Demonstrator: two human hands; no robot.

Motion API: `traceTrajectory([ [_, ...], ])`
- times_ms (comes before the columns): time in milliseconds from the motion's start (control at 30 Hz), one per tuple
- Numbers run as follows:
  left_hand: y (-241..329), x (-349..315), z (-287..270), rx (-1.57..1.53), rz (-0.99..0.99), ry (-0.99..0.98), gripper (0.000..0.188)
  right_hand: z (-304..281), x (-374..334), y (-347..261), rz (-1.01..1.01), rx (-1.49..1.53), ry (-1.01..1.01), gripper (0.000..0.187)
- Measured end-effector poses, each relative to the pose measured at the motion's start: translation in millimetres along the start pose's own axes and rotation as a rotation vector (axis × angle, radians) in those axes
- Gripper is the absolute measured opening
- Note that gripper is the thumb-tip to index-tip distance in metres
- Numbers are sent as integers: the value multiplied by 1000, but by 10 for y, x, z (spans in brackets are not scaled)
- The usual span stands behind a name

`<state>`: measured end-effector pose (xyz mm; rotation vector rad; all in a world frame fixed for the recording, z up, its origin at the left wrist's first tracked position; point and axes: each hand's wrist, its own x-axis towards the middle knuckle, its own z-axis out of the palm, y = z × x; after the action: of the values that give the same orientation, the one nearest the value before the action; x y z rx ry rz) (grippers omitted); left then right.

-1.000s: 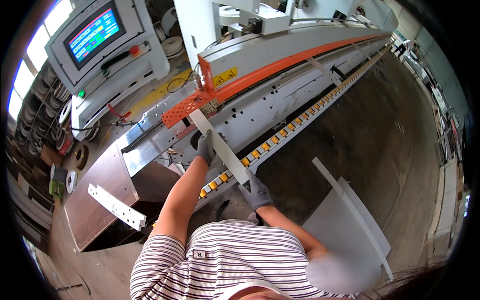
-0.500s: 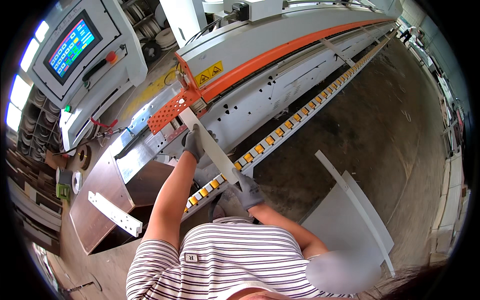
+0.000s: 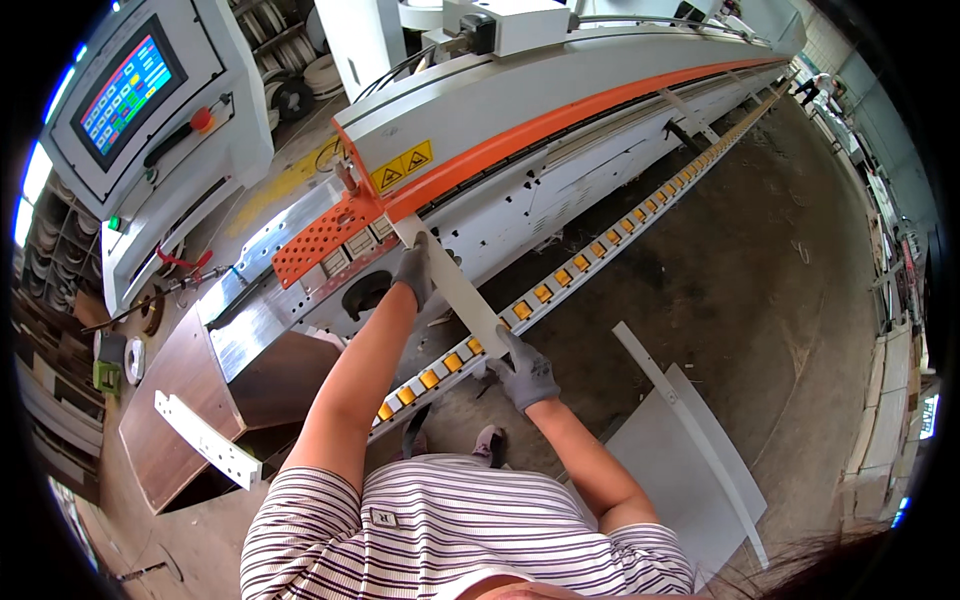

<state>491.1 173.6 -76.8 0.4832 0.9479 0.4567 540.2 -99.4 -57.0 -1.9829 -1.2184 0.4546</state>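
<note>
A narrow, pale flat strip of board point(image 3: 462, 293) spans from the machine's orange edge out over the roller rail. My left hand point(image 3: 414, 271), in a grey glove, is closed on the strip's side near the machine. At its near end my right hand point(image 3: 526, 374), also gloved in grey, grips the strip. The strip's far end goes in beneath the orange guard, where it is hidden. Beside that end lies an orange perforated plate point(image 3: 325, 238). Yellow rollers line the support rail point(image 3: 575, 272) under the near part of the strip.
A control panel with a lit screen point(image 3: 127, 92) stands at the left. Left of my arm, a white drilled strip point(image 3: 205, 440) rests on a brown wooden box point(image 3: 180, 400). Grey panels point(image 3: 660, 450) lean low on my right. Another person point(image 3: 818, 88) is far off at upper right.
Both hands have moved right along the machine with the strip, which has left the perforated plate's edge and now meets the long orange guard. My body has shifted the same way.
</note>
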Motion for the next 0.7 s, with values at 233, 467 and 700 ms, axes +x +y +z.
traceTrajectory([
  [233,-65,501,395,161,-64,-150,44,-341,214,307,159,-14,-2,60],
  [467,-508,-776,-184,1444,1011,-280,37,-335,-505,172,302,156,150,59],
  [700,479,-2774,-2252,1735,1010,624,49,267,-1646,994,587,163,-78,46],
])
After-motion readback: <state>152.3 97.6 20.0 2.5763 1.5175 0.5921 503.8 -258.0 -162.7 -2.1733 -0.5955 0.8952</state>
